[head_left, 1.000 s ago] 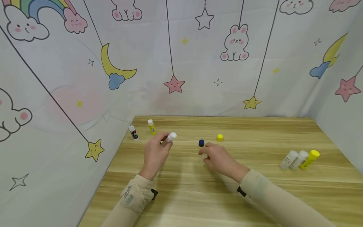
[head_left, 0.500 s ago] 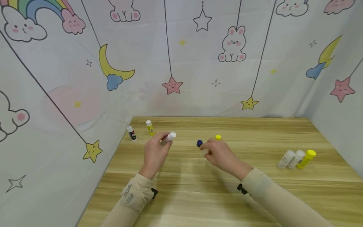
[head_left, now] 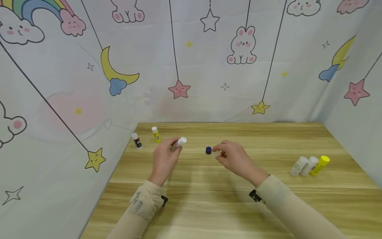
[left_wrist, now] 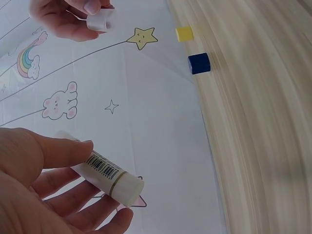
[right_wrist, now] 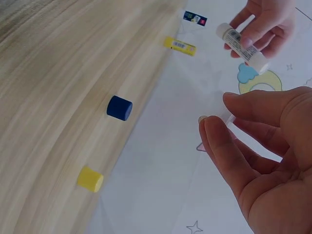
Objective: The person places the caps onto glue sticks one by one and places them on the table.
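Basically, my left hand [head_left: 164, 157] gripped the white glue stick [left_wrist: 109, 179] mid-barrel, probably to keep both ends clear; my right hand [head_left: 235, 156] pinched the translucent cap [left_wrist: 100, 22], likely for fine control. Blue cap [head_left: 208, 150] sat left of that hand.

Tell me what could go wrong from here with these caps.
The small whitish cap might drop, since the right grip pinches it above the table. Lowering that grip could knock the blue cap, which rests unheld nearby. The yellow cap might get bumped too, as it doesn't show in the head view.
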Demonstrator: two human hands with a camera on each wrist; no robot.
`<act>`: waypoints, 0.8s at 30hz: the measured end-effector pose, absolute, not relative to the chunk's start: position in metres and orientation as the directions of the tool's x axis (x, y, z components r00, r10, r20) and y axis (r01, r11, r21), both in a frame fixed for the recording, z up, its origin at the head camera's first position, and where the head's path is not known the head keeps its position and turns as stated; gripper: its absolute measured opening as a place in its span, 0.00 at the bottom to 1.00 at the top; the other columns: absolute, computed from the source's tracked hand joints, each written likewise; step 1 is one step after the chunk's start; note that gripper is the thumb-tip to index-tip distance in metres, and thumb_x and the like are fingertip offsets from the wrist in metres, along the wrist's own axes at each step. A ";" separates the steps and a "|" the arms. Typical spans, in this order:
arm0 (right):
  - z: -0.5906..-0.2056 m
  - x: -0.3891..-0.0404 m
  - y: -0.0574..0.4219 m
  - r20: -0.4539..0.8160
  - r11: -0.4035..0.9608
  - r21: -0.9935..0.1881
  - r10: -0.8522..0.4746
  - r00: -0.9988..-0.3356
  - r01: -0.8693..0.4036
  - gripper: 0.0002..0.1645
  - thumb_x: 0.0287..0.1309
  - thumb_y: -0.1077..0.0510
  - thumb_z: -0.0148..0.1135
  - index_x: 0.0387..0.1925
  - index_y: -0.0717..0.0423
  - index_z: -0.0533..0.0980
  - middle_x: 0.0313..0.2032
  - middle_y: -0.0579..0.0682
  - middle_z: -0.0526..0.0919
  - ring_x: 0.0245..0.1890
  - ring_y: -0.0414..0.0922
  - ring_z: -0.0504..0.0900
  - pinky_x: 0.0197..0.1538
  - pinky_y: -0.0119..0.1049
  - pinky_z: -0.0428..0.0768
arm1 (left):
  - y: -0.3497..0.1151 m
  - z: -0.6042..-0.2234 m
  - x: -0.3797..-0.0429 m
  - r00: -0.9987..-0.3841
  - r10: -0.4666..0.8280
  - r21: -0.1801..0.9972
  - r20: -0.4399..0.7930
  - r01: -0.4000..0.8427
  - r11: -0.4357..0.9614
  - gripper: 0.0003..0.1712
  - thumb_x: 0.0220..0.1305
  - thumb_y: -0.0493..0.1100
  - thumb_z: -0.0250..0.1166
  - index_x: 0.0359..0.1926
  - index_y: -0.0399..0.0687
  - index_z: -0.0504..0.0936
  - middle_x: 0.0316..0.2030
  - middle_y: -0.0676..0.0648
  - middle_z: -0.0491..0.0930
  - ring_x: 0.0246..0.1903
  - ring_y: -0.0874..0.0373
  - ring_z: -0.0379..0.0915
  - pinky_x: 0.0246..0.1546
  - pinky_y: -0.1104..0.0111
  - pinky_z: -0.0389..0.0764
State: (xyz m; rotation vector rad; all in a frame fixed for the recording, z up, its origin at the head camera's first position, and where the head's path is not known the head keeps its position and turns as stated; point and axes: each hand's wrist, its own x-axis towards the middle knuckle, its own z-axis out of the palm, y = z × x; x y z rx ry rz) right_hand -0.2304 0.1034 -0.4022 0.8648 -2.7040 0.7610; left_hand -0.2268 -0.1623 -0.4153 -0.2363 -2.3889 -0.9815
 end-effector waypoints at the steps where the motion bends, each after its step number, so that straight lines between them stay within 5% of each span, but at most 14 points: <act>1: -0.401 -0.230 0.104 0.342 0.694 -0.413 -0.482 -0.807 -0.590 0.12 0.58 0.63 0.71 0.45 0.51 0.85 0.37 0.43 0.82 0.31 0.35 0.80 0.35 0.31 0.80 | -0.162 -0.415 -0.227 -0.839 -0.042 0.598 0.543 0.351 0.720 0.17 0.58 0.35 0.75 0.49 0.46 0.87 0.45 0.47 0.86 0.46 0.52 0.83 0.47 0.53 0.81; 24: -0.388 -0.230 0.111 0.390 0.664 -0.483 -0.421 -0.819 -0.571 0.14 0.57 0.64 0.73 0.45 0.50 0.86 0.37 0.44 0.82 0.33 0.38 0.82 0.39 0.36 0.84 | -0.142 -0.418 -0.233 -0.827 -0.025 0.609 0.561 0.392 0.690 0.16 0.55 0.35 0.77 0.46 0.47 0.88 0.43 0.48 0.87 0.44 0.52 0.84 0.47 0.52 0.81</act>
